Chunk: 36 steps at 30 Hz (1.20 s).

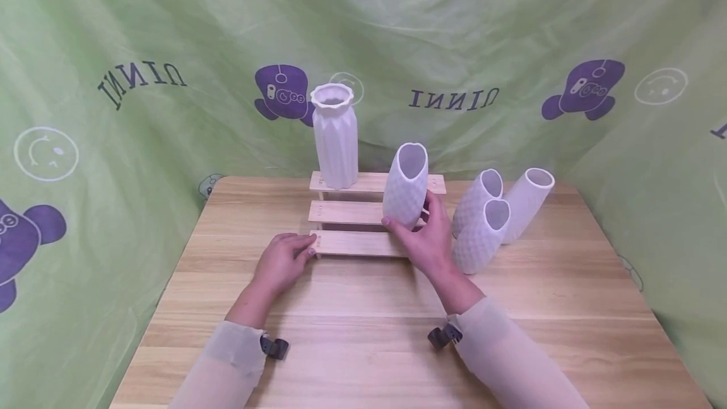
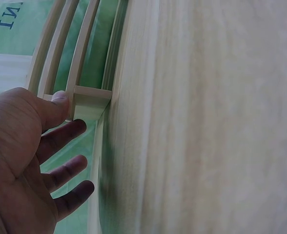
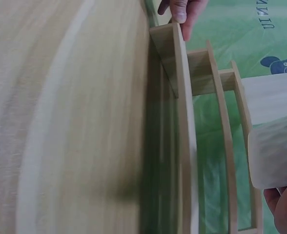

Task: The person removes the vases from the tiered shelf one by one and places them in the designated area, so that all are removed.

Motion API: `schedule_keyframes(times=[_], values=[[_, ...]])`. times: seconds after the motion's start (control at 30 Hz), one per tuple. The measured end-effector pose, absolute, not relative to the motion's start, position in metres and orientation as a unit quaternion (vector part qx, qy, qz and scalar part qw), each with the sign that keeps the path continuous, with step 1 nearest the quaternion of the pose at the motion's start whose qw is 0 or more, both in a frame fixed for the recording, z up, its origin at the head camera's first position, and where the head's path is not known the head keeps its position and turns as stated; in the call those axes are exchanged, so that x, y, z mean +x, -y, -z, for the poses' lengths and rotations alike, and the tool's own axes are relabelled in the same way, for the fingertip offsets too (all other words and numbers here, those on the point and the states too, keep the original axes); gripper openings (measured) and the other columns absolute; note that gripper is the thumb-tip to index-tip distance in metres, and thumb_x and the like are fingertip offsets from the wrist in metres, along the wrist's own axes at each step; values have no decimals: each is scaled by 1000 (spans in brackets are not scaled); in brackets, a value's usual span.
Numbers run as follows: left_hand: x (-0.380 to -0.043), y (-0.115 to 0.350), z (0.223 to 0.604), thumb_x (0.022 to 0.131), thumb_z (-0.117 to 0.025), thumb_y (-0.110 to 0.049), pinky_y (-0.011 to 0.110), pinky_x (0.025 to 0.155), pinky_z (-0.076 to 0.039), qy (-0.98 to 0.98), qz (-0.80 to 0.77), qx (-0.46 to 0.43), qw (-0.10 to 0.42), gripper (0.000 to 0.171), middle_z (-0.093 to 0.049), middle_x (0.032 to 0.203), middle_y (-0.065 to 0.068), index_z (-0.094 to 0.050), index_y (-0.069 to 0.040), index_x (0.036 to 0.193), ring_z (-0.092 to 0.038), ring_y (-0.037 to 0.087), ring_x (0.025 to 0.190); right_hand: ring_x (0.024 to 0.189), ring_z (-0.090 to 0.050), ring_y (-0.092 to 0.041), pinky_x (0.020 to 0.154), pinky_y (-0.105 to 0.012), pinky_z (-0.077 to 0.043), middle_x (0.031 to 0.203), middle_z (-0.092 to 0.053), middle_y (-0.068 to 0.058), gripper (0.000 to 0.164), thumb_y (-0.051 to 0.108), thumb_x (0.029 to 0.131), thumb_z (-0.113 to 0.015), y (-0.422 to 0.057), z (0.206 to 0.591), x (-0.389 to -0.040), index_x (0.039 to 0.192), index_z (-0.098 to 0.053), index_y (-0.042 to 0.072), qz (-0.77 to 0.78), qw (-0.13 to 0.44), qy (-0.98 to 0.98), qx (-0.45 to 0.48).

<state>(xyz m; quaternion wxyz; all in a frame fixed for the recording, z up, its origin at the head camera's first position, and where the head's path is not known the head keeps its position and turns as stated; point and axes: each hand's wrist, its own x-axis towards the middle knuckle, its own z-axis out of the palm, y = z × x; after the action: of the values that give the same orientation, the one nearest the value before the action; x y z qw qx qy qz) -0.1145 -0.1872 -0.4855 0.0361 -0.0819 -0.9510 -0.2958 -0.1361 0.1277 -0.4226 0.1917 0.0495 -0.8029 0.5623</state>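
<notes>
A creased green cloth backdrop printed with purple figures rises behind a pale wood-grain tabletop. On it stands a three-step plank rack of light, smooth wood, its long axis running from 9 to 3 o'clock. With the rack as the dial's centre, a fluted white vase stands upright on the top step at 11 o'clock, faceted, its scalloped mouth upward. At 1 o'clock is the held scale-textured vase, white, ceramic-looking, with a slant-cut mouth; its long axis is nearly upright, its top slightly toward 1 o'clock, its mouth facing up and toward the person. Whether its base touches the rack I cannot tell. At 3 o'clock cluster a slim round-mouthed vase, a rear dimpled vase and a front dimpled vase, mouths up, tops toward 1 o'clock. The right hand, at 4 o'clock, curls thumb and fingers round the held vase's lower part. The left hand, at 8 o'clock, pinches the lowest step's end between thumb and forefinger, its other fingers loosely spread.
</notes>
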Motion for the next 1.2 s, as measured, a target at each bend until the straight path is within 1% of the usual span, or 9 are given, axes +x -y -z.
schedule_keyframes(times=[0.13,0.23,0.43,0.53,0.67,0.8,1.0,1.2], values=[[-115,187,485,98,-73,-23,55,113,-44,951,295,-84,36,38,-71,133,6,-70,-16,136,-56,36,130,109,-69,-29,89,-47,-62,129,-62,-9,82,23,70,-98,-131,427,-132,138,-54,7,-578,185,793,51],[-114,187,485,99,-73,-23,55,113,-44,952,293,-86,34,38,-71,133,5,-70,-16,136,-57,36,130,106,-70,-29,86,-46,-62,128,-62,-9,82,23,71,-98,-133,430,-128,138,-54,8,-583,182,790,47],[-114,187,483,99,-72,-24,55,114,-43,953,290,-84,31,38,-70,135,6,-69,-16,137,-56,37,131,104,-68,-28,90,-45,-58,127,-63,-8,83,26,71,-98,-138,433,-120,138,-55,5,-566,187,802,40],[-114,187,483,100,-72,-24,55,115,-42,953,290,-82,31,38,-69,135,6,-68,-17,137,-55,36,132,107,-66,-27,93,-45,-57,126,-63,-9,82,25,71,-99,-140,434,-117,137,-56,5,-565,191,801,46],[-114,187,484,100,-72,-25,54,115,-43,952,295,-79,29,38,-70,135,5,-69,-17,137,-55,35,132,112,-65,-30,99,-46,-56,126,-62,-11,84,20,69,-100,-142,436,-112,137,-55,3,-567,191,800,43],[-114,187,485,100,-71,-25,53,115,-42,951,297,-80,30,38,-69,135,5,-69,-17,137,-55,35,132,114,-64,-33,103,-50,-54,126,-60,-12,85,17,68,-99,-145,437,-107,138,-54,2,-564,187,803,39],[-114,187,484,100,-71,-25,53,116,-42,952,295,-79,29,38,-69,136,5,-68,-17,137,-55,35,133,115,-64,-30,101,-52,-55,129,-61,-12,86,17,69,-99,-151,441,-100,141,-53,3,-562,185,805,45],[-114,186,485,100,-71,-26,53,116,-41,953,292,-78,28,38,-69,136,4,-68,-17,138,-55,34,133,116,-65,-33,99,-50,-57,132,-60,-12,89,16,69,-99,-155,444,-94,143,-52,5,-568,170,804,40]])
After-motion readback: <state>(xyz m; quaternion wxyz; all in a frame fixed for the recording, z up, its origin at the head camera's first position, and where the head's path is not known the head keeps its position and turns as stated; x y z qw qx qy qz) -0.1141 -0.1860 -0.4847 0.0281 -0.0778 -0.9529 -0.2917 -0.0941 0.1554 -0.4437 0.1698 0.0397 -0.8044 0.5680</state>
